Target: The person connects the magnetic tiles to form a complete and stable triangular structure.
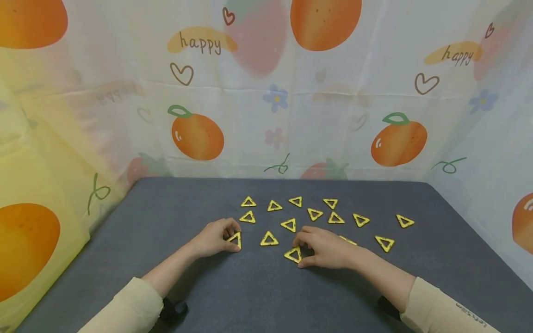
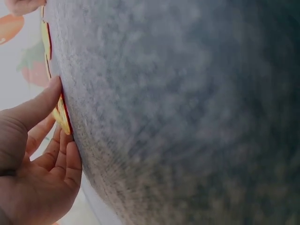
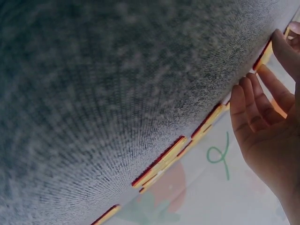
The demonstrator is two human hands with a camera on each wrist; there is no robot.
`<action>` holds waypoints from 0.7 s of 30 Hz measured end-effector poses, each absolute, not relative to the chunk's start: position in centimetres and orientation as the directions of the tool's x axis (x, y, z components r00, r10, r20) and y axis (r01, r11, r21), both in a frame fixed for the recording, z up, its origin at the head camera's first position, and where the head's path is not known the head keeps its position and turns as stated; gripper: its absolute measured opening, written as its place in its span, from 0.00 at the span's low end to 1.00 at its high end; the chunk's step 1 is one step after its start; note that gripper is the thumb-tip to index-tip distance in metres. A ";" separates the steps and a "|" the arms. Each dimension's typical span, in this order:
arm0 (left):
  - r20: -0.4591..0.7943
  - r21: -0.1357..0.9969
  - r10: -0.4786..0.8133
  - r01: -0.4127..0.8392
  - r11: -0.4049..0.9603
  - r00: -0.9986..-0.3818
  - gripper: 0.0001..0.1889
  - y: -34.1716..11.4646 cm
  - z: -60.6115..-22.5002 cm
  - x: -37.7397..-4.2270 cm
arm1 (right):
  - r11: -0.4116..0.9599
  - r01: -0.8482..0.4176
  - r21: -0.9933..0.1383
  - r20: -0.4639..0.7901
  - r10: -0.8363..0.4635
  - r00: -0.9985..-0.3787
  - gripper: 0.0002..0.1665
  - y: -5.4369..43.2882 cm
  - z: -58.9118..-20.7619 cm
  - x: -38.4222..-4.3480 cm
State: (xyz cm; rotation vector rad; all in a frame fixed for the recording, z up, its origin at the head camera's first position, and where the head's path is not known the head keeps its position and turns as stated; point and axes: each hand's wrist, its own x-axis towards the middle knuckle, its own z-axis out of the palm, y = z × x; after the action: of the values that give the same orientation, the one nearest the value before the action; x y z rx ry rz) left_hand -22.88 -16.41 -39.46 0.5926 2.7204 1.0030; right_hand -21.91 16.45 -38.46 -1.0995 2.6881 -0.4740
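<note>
My left hand [image 1: 217, 237] pinches a hollow yellow triangle [image 1: 239, 240] at the left side of the spread, low at the tabletop. In the left wrist view the thumb lies along that triangle [image 2: 64, 117], whose lower edge looks red. To the right, my right hand [image 1: 326, 248] holds another yellow triangle [image 1: 293, 259] by its right side, between thumb and fingers. The right wrist view shows this triangle [image 3: 265, 55] nearly edge-on by the thumb tip. Between the two hands lies a loose yellow triangle [image 1: 269, 243], pointing away from me.
Several more yellow triangles lie scattered beyond the hands, among them one [image 1: 248, 205] at the back left and one [image 1: 405, 225] at the far right. One triangle [image 1: 348, 240] is partly hidden behind my right hand. A fruit-printed cloth [image 1: 325, 134] hangs behind the dark table [image 1: 233, 296].
</note>
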 end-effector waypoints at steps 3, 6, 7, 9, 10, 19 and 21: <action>-0.020 0.667 0.410 0.294 0.685 -0.912 0.20 -16.3 -39.5 -22.9 | 0.677 -0.641 -0.362 -0.065 -0.704 -0.707 0.25 16.4 -38.4 -21.9; -0.011 0.698 0.417 0.292 0.654 -0.909 0.16 -16.2 -39.5 -22.8 | 0.681 -0.636 -0.363 -0.070 -0.700 -0.710 0.25 16.4 -38.4 -21.9; -0.005 0.706 0.426 0.298 0.642 -0.905 0.15 -16.2 -39.5 -22.8 | 0.682 -0.635 -0.363 -0.070 -0.700 -0.711 0.25 16.4 -38.4 -21.9; -0.001 0.728 0.446 0.306 0.614 -0.895 0.12 -16.2 -39.4 -22.8 | 0.682 -0.634 -0.365 -0.071 -0.699 -0.711 0.25 16.4 -38.4 -21.9; 0.001 0.735 0.454 0.309 0.604 -0.891 0.11 -16.2 -39.3 -22.8 | 0.682 -0.633 -0.367 -0.071 -0.699 -0.711 0.25 16.4 -38.4 -21.9; -0.032 0.780 0.496 0.288 0.555 -0.868 0.09 -14.3 -38.9 -22.3 | 0.681 -0.636 -0.364 -0.071 -0.701 -0.710 0.25 16.4 -38.3 -21.9; -0.040 0.795 0.513 0.284 0.536 -0.858 0.09 -13.5 -38.9 -22.0 | 0.682 -0.635 -0.362 -0.072 -0.700 -0.711 0.25 16.3 -38.3 -21.9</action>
State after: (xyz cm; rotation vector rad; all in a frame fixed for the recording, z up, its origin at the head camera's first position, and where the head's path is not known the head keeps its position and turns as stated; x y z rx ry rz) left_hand -22.01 -13.53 -38.90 0.6665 2.5082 1.2257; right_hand -21.88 16.32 -38.28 -1.0808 2.6902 -0.4647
